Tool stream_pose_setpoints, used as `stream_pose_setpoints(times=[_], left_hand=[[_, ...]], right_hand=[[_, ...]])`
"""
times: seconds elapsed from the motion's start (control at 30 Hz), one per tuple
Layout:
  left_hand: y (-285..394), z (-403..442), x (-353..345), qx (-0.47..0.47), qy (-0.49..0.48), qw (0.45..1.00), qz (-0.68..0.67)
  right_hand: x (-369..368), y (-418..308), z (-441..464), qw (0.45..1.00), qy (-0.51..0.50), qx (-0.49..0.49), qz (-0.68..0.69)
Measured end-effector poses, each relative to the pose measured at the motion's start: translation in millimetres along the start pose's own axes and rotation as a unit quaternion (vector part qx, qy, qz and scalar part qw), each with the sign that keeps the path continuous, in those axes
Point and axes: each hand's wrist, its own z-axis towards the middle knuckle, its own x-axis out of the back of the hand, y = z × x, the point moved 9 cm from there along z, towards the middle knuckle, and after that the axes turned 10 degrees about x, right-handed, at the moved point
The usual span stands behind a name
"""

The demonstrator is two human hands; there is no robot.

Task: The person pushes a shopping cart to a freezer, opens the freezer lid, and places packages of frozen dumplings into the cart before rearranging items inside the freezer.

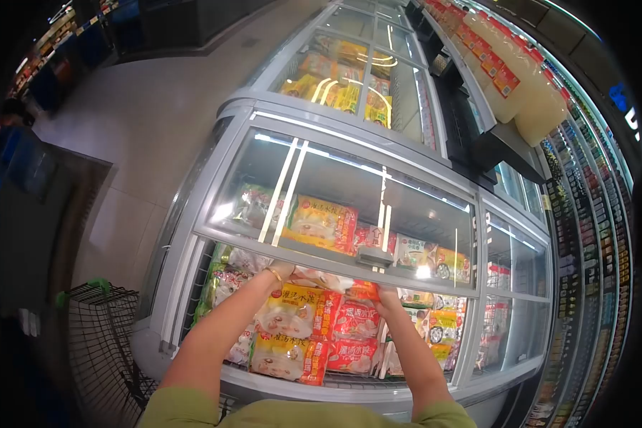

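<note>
Both my arms reach into the open front of a chest freezer. Between my hands is a bag of frozen dumplings, partly hidden under the glass lid's edge. My left hand holds its left end, its fingers mostly hidden. The orange right end is in my right hand, closed around it. Just below lie yellow dumpling bags and red dumpling bags, stacked in rows. Green-edged bags are on the left, and white and yellow bags on the right.
The sliding glass lid with its handle covers the freezer's far half. A wire shopping cart stands at left on the floor. Another freezer adjoins beyond. Large jugs and stocked shelves line the right.
</note>
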Motion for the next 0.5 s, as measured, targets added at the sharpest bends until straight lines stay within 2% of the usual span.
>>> stream_pose_setpoints(times=[0.1,0.23,0.3,0.33,0.37,0.4,0.43,0.47,0.5], left_hand=[[-50.0,-20.9,18.3,0.027,-0.035,0.999,-0.024],[-48.0,-166.3,0.5,-0.031,-0.099,0.995,0.009],[-58.6,-224.6,-6.8,-0.072,-0.171,0.977,-0.109],[-69.5,-248.9,-8.6,-0.062,-0.162,0.978,-0.117],[-77.9,-270.7,-17.7,-0.045,-0.196,0.966,-0.164],[-90.7,-286.9,-21.4,-0.024,-0.226,0.950,-0.214],[-115.2,-273.7,-12.7,-0.023,-0.244,0.953,-0.177],[-146.3,-260.4,-2.8,-0.015,-0.264,0.954,-0.141],[-157.9,-267.9,-5.3,-0.026,-0.246,0.960,-0.132]], right_hand=[[1.5,-1.2,-73.0,0.999,-0.025,-0.025,0.000],[-38.7,-38.9,-194.5,0.998,-0.052,-0.013,-0.011],[-59.8,-66.7,-248.0,0.992,-0.066,0.101,0.024],[-52.6,-61.4,-263.4,0.986,-0.102,0.125,0.037],[-71.6,-74.1,-287.6,0.977,-0.111,0.169,0.067],[-77.2,-70.4,-300.4,0.972,-0.141,0.171,0.080],[-81.1,-61.2,-312.7,0.977,-0.128,0.130,0.112],[-84.4,-50.6,-321.8,0.954,-0.178,0.102,0.221],[-81.2,-34.8,-323.6,0.950,-0.215,0.055,0.221]])
